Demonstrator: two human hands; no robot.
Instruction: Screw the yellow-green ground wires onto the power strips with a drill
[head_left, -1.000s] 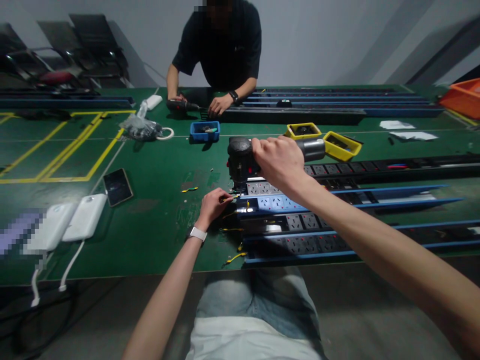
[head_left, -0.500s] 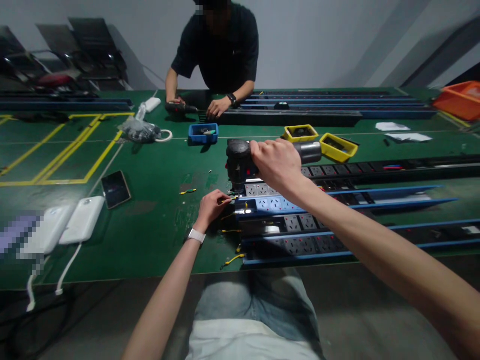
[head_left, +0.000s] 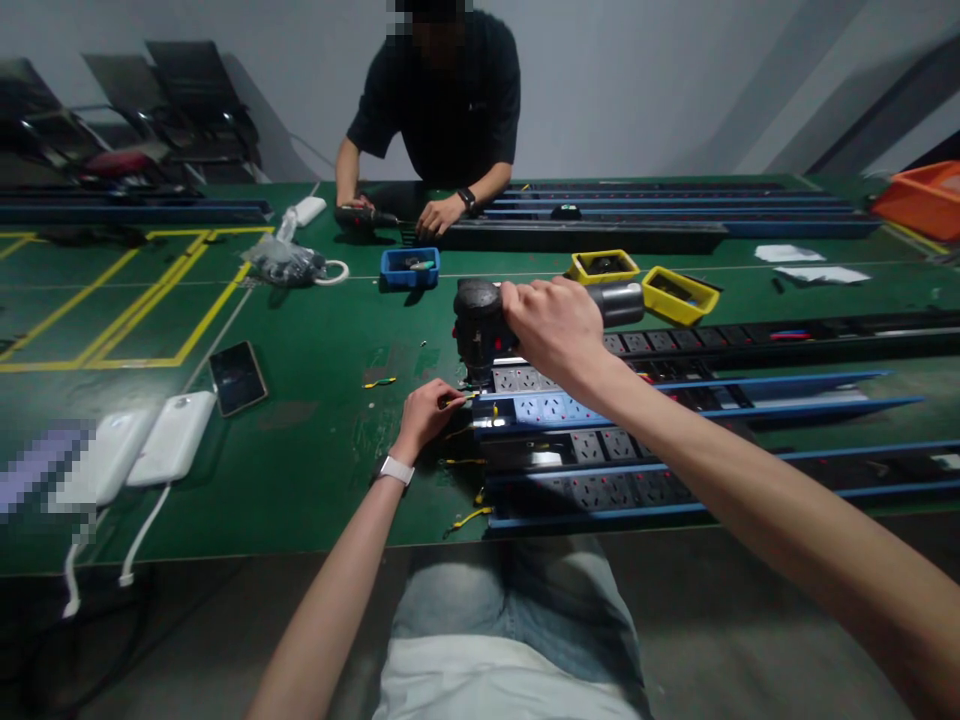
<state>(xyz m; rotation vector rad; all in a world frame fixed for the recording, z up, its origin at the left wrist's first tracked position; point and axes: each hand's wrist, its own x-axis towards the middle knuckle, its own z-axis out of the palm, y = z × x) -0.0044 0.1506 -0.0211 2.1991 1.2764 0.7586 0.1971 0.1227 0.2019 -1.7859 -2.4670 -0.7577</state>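
My right hand [head_left: 555, 318] is wrapped round a black power tool [head_left: 477, 310], whose head points down at the left end of a socket strip [head_left: 517, 380]. Beside it, my left hand [head_left: 429, 408] pinches a thin yellow wire [head_left: 459, 399] at the end of a blue-edged strip [head_left: 551, 407]. Nearer to me lie more strips with black sockets [head_left: 615, 490], and short yellow-green wires [head_left: 471, 518] stick out from their left ends. Another small yellow-green wire [head_left: 380, 382] lies loose on the green table [head_left: 322, 480].
Across the table a person [head_left: 442, 110] holds a drill [head_left: 366, 215] over a black rail. Small parts sit in a blue bin [head_left: 409, 268] and two yellow bins [head_left: 681, 296]. A phone [head_left: 238, 378] and white power banks [head_left: 171, 438] lie at left; an orange crate [head_left: 921, 200] is far right.
The view has shifted very slightly, so the surroundings sit a little further right. Both hands keep nearly the same pose at the strip ends.
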